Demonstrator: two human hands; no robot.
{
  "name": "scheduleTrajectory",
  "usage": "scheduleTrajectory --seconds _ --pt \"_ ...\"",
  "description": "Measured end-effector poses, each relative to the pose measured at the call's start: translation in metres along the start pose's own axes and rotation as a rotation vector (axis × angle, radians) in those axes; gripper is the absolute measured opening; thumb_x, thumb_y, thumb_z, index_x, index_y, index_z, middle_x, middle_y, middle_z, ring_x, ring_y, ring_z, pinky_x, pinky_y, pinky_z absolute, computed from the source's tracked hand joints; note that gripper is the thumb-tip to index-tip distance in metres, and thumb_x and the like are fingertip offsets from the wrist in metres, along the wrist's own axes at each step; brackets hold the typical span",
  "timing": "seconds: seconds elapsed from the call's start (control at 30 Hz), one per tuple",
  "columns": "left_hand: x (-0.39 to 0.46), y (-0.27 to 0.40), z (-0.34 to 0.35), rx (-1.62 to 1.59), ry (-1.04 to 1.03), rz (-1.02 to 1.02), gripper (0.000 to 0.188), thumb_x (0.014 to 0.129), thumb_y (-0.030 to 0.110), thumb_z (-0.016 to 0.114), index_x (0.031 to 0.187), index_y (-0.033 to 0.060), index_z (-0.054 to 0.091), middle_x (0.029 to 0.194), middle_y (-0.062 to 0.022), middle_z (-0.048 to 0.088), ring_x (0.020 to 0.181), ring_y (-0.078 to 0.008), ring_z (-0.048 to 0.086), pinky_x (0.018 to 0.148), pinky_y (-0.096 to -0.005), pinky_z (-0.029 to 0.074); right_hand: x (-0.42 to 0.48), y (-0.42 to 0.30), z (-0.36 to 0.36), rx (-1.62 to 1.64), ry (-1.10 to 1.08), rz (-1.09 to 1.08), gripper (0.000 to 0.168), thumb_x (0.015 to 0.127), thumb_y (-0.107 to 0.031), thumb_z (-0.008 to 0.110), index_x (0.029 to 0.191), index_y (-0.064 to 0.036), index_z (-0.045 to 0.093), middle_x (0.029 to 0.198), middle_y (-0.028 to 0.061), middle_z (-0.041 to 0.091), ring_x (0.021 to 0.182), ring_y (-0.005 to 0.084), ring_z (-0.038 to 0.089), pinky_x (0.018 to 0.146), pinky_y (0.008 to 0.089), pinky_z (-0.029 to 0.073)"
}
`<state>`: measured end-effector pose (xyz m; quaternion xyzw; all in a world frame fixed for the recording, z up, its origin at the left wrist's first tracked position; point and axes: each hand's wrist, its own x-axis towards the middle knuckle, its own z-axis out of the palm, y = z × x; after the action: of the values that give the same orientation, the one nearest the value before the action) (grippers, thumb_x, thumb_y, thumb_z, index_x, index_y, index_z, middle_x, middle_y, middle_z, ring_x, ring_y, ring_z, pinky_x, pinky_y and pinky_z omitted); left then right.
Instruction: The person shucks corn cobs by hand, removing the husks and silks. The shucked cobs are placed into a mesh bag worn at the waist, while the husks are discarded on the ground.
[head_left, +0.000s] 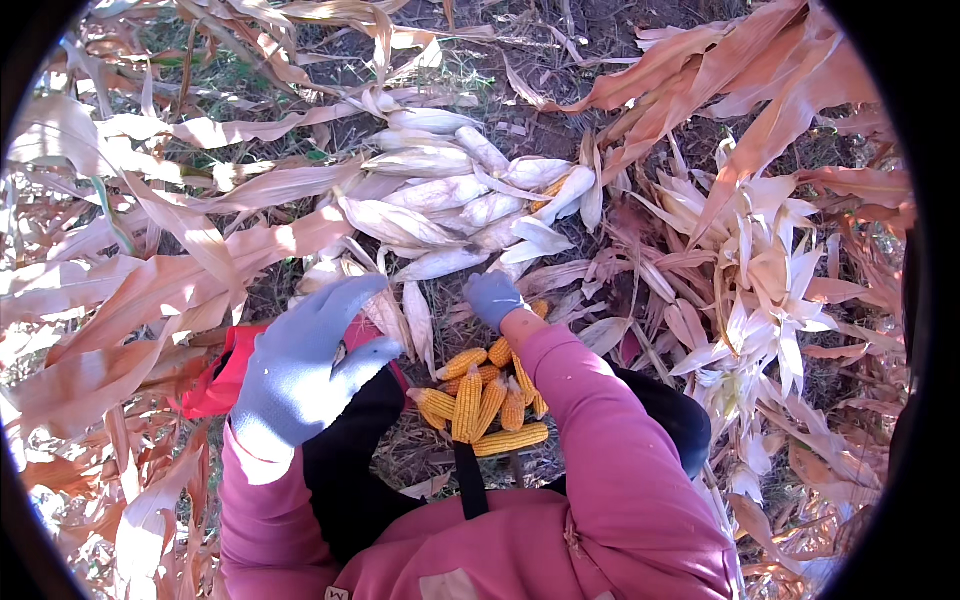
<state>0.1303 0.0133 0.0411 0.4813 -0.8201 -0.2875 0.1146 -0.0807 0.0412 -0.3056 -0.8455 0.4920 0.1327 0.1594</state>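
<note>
My left hand (311, 360), in a pale knit work glove, is raised at the left with its fingers apart and nothing seen in it. Beyond both hands lies a pile of corn ears in dry husks (435, 191). My right hand (493, 298), gloved too, reaches down at the near edge of that pile, close to a husk; its fingers are mostly hidden, so I cannot tell whether it grips anything. Several bare yellow corn cobs (466, 405) lie heaped on the ground between my legs, partly behind my right forearm.
Dry corn leaves (187, 292) spread over the left side. Peeled husks (772, 285) are heaped at the right, below long dry leaves (720, 90). A red fabric item (217, 382) lies by my left forearm. Soil (525, 75) shows beyond the pile.
</note>
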Motion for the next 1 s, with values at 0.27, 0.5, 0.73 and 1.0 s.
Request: scheduleTrajectory --seconds 0.27,0.5,0.73,1.0 --pt "0.001 0.015 0.002 -0.089 -0.008 -0.013 0.048 0.083 0.032 0.068 0.120 0.0048 0.055 0.108 -0.0175 0.062 0.097 -0.0371 0.060 0.080 -0.0419 0.049 -0.075 0.094 -0.021 0.208 -0.471 0.735 0.028 0.089 -0.021 0.052 0.111 -0.012 0.067 0.118 0.0146 0.063 0.108 0.0307 0.062 0.084 0.0448 0.050" --pt "0.004 0.017 0.009 0.018 -0.030 -0.023 0.047 0.082 0.030 0.068 0.120 0.0070 0.055 0.109 -0.0168 0.062 0.096 -0.0369 0.061 0.079 -0.0427 0.050 -0.084 0.104 0.006 0.632 -0.090 0.886 0.040 0.082 -0.036 0.059 0.112 -0.011 0.066 0.113 0.0163 0.064 0.107 0.0341 0.061 0.089 0.0409 0.049" --pt "0.019 0.020 0.015 -0.018 -0.165 -0.035 0.054 0.074 0.022 0.075 0.122 0.0070 0.053 0.113 -0.0175 0.060 0.096 -0.0373 0.060 0.078 -0.0411 0.050 0.000 0.042 0.054 1.239 -0.019 1.163 0.101 0.065 -0.051 0.075 0.138 0.006 0.034 0.135 0.0278 0.044 0.124 0.0369 0.047 0.101 0.0372 0.040" --pt "0.029 0.020 0.012 -0.053 -0.285 -0.015 0.060 0.069 0.019 0.078 0.121 0.0032 0.053 0.115 -0.0178 0.060 0.101 -0.0369 0.060 0.083 -0.0401 0.049 0.040 0.044 0.060 1.323 -0.125 1.507 0.106 0.058 -0.050 0.080 0.134 0.008 0.035 0.133 0.0281 0.046 0.120 0.0343 0.052 0.098 0.0355 0.044"
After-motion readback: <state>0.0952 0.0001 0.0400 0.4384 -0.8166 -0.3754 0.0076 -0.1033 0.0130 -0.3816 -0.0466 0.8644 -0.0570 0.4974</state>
